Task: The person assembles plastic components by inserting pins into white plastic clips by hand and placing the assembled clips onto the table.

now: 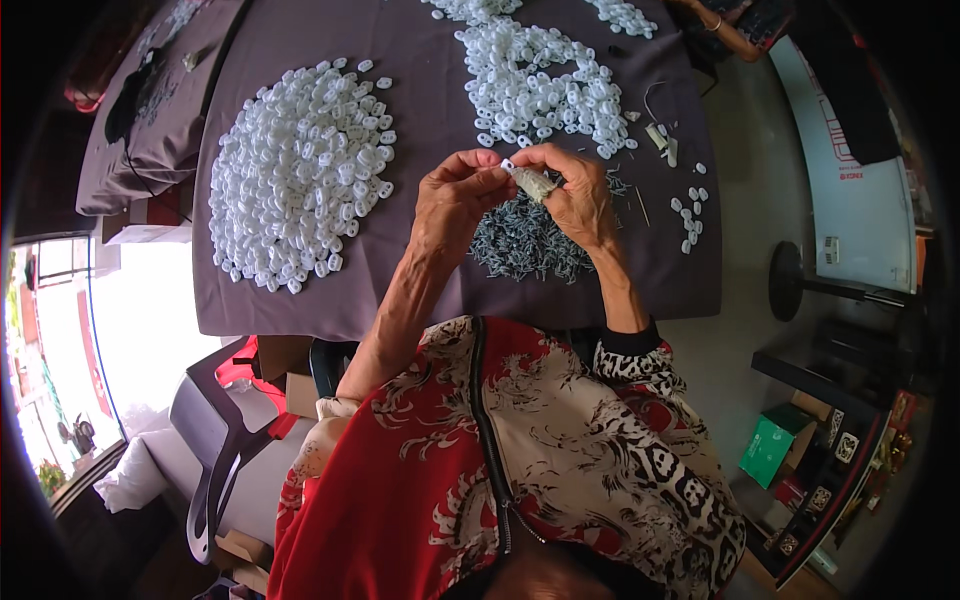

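Both my hands meet over the table, fingers bent in a pinch. Between their fingertips is a small white oval plastic piece [508,165]. My left hand [452,200] grips it from the left, and my right hand [580,200] presses on it from the other side. A worn cream-coloured wrapping [533,184] sits at my right thumb. Whether a screw is also between the fingers is too small to tell. Right below my hands lies a heap of small grey screws or nails [530,245], partly hidden by them.
A large pile of white oval pieces [295,175] lies on the left of the brown-covered table [420,90]. Another pile [545,85] spreads beyond my hands. Loose pieces [688,222] and cream-coloured scraps [660,140] lie to the right. Another person's arm [730,35] shows at far right.
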{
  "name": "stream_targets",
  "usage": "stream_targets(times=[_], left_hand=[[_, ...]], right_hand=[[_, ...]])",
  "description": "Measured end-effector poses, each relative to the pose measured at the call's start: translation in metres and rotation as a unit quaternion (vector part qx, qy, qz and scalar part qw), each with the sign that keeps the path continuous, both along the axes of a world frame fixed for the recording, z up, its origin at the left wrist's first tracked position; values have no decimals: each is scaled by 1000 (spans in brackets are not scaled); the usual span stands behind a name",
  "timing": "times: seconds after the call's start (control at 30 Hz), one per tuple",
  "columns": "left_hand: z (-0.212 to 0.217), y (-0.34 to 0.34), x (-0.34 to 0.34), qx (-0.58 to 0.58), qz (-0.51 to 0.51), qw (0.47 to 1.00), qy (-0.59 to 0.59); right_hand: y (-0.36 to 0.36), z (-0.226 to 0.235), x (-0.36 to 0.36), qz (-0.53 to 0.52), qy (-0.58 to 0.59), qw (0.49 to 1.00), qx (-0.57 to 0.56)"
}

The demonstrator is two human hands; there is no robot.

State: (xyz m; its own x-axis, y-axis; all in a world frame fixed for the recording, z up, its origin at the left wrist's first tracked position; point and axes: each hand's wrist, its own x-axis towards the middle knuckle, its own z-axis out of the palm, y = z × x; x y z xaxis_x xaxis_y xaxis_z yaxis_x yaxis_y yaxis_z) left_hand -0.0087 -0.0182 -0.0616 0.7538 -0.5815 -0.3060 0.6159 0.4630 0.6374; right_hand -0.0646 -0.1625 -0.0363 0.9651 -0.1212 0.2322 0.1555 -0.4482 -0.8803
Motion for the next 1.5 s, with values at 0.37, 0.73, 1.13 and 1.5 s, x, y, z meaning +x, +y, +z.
stream_targets(times=[0.37,0.73,1.13,1.5], left_hand=[[0,12,-5,108,-5,991,-84],[2,27,12,52,67,995,-62],[9,20,26,-35,-1,999,-18],[31,5,22,16,59,993,-102]], right_hand=[[0,-5,-3,-29,39,998,-36],[-13,-40,11,5,17,975,-223],[3,26,51,137,-96,979,-121],[-10,31,58,110,-21,987,-118]])
